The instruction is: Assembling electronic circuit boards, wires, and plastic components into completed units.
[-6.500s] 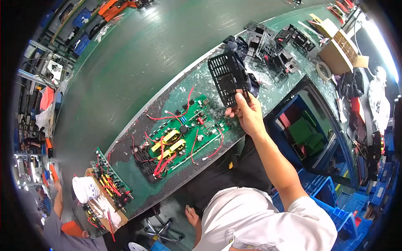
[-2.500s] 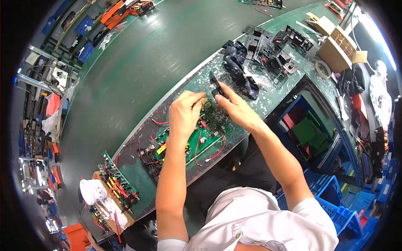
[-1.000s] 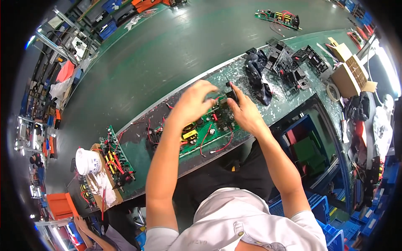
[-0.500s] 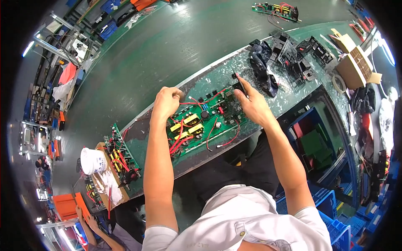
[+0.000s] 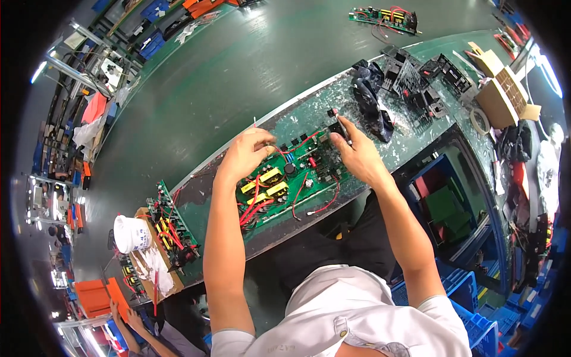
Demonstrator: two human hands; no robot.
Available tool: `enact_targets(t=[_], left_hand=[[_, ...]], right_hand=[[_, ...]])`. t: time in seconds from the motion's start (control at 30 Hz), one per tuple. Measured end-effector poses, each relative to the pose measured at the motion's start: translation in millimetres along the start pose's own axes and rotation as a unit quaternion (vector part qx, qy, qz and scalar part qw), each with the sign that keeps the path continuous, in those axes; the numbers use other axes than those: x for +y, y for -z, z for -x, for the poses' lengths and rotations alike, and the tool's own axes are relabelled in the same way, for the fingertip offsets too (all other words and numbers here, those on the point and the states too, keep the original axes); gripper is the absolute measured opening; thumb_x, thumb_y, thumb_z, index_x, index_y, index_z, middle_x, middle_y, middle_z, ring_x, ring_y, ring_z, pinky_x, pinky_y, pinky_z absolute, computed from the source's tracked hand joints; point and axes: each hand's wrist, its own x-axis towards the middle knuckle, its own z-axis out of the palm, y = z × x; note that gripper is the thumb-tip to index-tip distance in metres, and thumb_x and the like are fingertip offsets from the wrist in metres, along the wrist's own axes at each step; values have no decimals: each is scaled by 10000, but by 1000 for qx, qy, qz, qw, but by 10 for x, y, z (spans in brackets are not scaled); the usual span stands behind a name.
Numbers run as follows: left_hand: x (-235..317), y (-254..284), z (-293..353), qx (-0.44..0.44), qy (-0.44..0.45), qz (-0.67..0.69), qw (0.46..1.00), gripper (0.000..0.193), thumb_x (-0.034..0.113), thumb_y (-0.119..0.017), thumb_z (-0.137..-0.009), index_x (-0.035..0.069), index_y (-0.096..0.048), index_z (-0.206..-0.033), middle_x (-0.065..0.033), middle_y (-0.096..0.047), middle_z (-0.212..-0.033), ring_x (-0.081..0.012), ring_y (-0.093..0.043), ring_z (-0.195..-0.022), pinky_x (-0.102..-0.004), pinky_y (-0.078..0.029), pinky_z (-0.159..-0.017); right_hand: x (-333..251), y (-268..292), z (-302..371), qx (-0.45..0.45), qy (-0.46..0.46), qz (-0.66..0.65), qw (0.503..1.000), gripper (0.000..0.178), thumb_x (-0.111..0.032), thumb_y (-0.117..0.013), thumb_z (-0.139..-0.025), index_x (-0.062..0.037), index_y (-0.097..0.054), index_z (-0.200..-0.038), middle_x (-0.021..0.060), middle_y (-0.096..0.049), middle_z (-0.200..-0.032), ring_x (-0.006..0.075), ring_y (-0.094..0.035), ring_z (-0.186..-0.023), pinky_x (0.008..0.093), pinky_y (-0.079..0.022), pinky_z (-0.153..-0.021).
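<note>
Red wire (image 5: 307, 141) pinched in the left hand (image 5: 245, 156) could, if tugged, break loose; the right hand (image 5: 361, 157) grips a black panel (image 5: 337, 128).

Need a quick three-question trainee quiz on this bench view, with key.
1. True or false: the right hand is empty.
2. Which is nearer the left hand?
A) the tape roll
B) the central green circuit board
3. Fill in: the white tub stands to the person's ____ of that board.

Key: 1. False; it holds a black part. 2. B. 3. left.
</note>
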Motion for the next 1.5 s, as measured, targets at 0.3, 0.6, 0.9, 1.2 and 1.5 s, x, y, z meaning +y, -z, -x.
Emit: enact_targets(t=[0.3, 0.6, 0.9, 1.2, 1.5], left_hand=[[-102, -17, 21, 57, -61, -103, 991, 160, 55, -700, -813, -14, -683, -957, -145, -652, -962, -306, -658, -882, -385, -528, -801], [775, 48, 1539, -157, -247, 252, 923, 396, 60, -803, -781, -9, -681, -1152, -151, -686, -1180, -292, -658, -1118, -387, -520, -962], [-1287, -2384, 3236, 150, 356, 168, 907, 561, 362, -582, -989, -32, -496, -1379, -231, -632, -1231, -301, -626, -1133, -385, -463, -993], [-1553, -2667, 3245, 149, 478, 484, 718, 901, 649, -414, -979, 6, -188, -1568, -138, -170, -1650, -252, -150, -1519, -383, -140, -1214], [-2532, -3440, 3752, 126, 502, 518, 681, 775, 583, -313, -1015, 4, -303, -1529, -148, -289, -1609, -278, -306, -1466, -407, -245, -1203]], right_hand=[[137, -174, 54, 135, 88, 156, 975, 861, -355, -766, -856, -17, -317, -1508, 284, -446, -1420, 447, -469, -1298, 475, -391, -1084], [430, -222, 106, 214, 128, 132, 959, 744, -272, -761, -870, 34, -402, -1445, 261, -531, -1343, 401, -533, -1238, 442, -413, -1055], [424, -301, 113, 237, 153, 171, 944, 688, -290, -728, -899, 24, -418, -1426, 235, -563, -1269, 392, -543, -1180, 449, -421, -1025], [547, -303, 130, 259, 135, 161, 943, 655, -277, -717, -913, 17, -430, -1423, 230, -578, -1291, 373, -559, -1202, 432, -430, -1031], [449, -187, 158, 194, 125, 78, 970, 698, -209, -732, -903, 0, -383, -1470, 233, -568, -1334, 325, -551, -1256, 407, -420, -1066]])
